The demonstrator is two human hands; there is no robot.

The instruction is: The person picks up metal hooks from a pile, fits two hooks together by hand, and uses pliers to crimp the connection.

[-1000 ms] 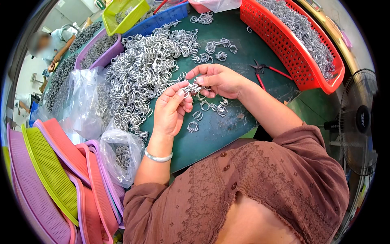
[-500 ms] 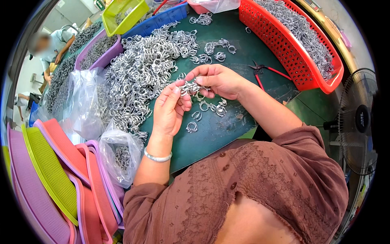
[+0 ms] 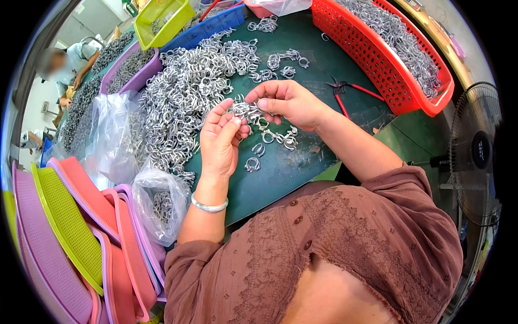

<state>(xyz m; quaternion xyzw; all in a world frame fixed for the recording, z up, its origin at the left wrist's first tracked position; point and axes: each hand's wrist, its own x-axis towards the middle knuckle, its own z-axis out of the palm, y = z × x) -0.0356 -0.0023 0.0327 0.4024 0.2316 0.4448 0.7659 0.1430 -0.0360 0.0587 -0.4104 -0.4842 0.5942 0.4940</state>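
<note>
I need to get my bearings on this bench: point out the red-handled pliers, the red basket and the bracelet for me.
red-handled pliers (image 3: 353,92): head view, on a red handle, near the pivot.
red basket (image 3: 372,59): head view, on its perforated near wall.
bracelet (image 3: 209,206): head view, on the band across the left wrist.

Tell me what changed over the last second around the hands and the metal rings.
Very little. The left hand and right hand stay raised together over the green table, still pinching the same small cluster of metal rings; only the fingers shifted slightly. The ring pile, red basket and red-handled pliers stayed put.
</note>
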